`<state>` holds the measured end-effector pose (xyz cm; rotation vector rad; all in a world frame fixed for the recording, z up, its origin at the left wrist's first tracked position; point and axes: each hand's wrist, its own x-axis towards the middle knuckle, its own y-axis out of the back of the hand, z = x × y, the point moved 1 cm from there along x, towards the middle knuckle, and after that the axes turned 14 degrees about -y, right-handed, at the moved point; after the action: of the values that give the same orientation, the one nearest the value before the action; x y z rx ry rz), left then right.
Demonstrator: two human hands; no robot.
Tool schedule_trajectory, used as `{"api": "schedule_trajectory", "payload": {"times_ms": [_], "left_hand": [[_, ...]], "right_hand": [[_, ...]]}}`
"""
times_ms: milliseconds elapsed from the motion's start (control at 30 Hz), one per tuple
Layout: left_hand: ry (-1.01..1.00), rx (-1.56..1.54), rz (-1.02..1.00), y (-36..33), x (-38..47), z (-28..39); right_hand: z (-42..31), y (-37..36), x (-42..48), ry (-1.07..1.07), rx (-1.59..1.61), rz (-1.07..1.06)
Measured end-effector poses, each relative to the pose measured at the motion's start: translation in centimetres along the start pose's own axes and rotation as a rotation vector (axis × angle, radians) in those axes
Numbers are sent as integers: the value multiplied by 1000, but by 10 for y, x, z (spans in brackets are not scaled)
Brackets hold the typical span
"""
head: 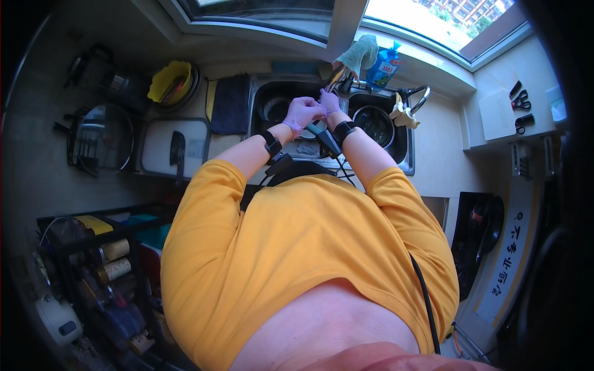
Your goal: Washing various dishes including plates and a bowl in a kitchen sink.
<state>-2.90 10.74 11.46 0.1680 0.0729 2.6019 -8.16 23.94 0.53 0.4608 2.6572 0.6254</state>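
Observation:
Both hands wear thin purple gloves and meet above the middle of a double-bowl steel sink (410, 162). My left hand (301, 112) has its fingers bent, the fingertips close to my right hand (329, 103). Whether a small thing lies between the fingers cannot be told. Just beyond my right hand are the faucet and some long utensils (338, 79), with a green cloth (359, 54) draped over the top. A round pan (372, 126) with dark contents sits in the right bowl. Beneath the hands a pale round dish partly shows.
A blue detergent bottle (384, 68) stands behind the sink. Left of it lie a dark folded cloth (230, 104), a white cutting board (155, 148) with a black cleaver (177, 153), and a yellow bowl (171, 82). A curved metal tap (420, 99) rises at the right.

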Motion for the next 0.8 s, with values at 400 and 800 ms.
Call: {"api": "schedule_trajectory", "payload": {"times_ms": [400,800], "left_hand": [[851,-1129,-12,1,-11,-62],[742,-960,-102,1,-31,-54]], "right_hand": [[8,-10,16,-492,820,446],[35,-9,6,-843,1160,104]]}}
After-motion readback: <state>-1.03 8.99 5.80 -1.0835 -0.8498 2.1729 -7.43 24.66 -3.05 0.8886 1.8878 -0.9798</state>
